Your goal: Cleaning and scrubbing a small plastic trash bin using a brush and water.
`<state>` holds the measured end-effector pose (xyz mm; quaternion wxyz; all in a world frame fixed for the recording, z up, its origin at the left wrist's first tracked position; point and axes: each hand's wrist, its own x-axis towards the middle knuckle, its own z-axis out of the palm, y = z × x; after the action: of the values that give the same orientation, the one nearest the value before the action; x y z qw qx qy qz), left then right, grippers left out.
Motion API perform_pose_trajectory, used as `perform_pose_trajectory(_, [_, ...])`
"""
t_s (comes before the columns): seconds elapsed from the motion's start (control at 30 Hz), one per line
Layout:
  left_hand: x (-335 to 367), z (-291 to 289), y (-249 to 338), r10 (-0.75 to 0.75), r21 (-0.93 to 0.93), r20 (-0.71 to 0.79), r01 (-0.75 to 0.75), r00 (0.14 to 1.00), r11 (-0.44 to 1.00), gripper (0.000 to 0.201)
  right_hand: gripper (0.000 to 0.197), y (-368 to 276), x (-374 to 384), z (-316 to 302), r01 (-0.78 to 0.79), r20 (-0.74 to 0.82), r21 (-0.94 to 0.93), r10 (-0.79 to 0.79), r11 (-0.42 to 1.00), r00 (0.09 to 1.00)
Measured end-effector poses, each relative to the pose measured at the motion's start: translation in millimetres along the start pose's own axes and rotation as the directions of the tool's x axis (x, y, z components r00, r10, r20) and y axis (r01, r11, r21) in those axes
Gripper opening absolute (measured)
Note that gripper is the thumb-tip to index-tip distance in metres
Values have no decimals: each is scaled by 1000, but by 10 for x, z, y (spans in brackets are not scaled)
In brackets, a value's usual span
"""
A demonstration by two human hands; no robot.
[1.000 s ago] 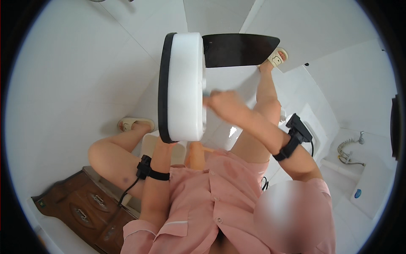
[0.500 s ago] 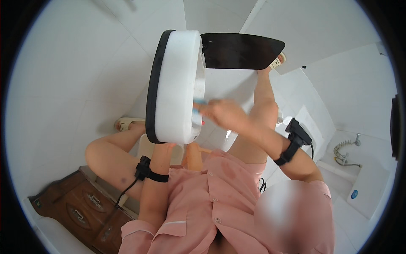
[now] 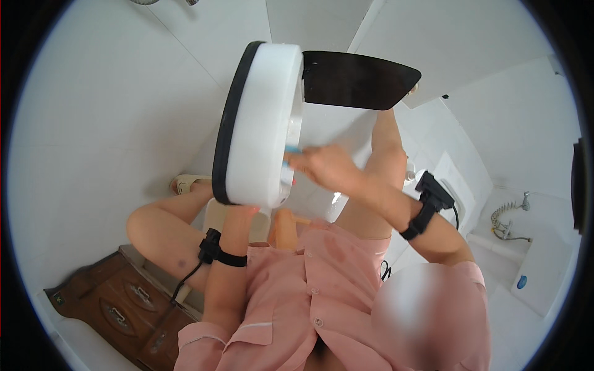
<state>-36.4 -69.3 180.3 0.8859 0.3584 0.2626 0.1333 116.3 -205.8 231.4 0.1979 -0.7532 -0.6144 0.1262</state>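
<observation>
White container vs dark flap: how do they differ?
Colour: the white container is white with a black band; the dark flap is almost black. Form: the container is deep-walled; the flap is thin and flat. Size: the container looks larger than the flap. Both have rounded corners.

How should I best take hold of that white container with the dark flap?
Probably by the rounded lower end of the white container, coming from below: it's turned with its opening to the right, the dark flap juts out that side, and the right hand is there.
</observation>
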Motion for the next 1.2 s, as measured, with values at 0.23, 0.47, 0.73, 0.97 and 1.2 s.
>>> perform_pose_trajectory(0.23, [107, -191, -81, -142, -163, 140, 164, 980, 973, 70, 52, 211, 36, -88, -74, -133, -113, 59, 991, 989])
perform_pose_trajectory(0.47, [94, -49, 83, -141, -135, 275, 184, 951, 974, 71, 46, -290, 48, -8, -17, -137, 27, 21, 999, 990])
perform_pose_trajectory(0.73, [-52, 262, 370, -201, -221, 308, 275, 930, 936, 69, 65, -102, 142, -397, -53, -215, -351, -25, 935, 976])
perform_pose_trajectory(0.97, [-66, 149, 197, -29, -156, 324, 84, 946, 984, 45, 62, 61, 273, -508, 52, -219, -470, -174, 881, 960])
perform_pose_trajectory(1.2, [-252, 494, 336, -115, -76, 232, 136, 966, 988, 66, 53, -26, 378, -419, 23, -163, -413, -98, 911, 982])
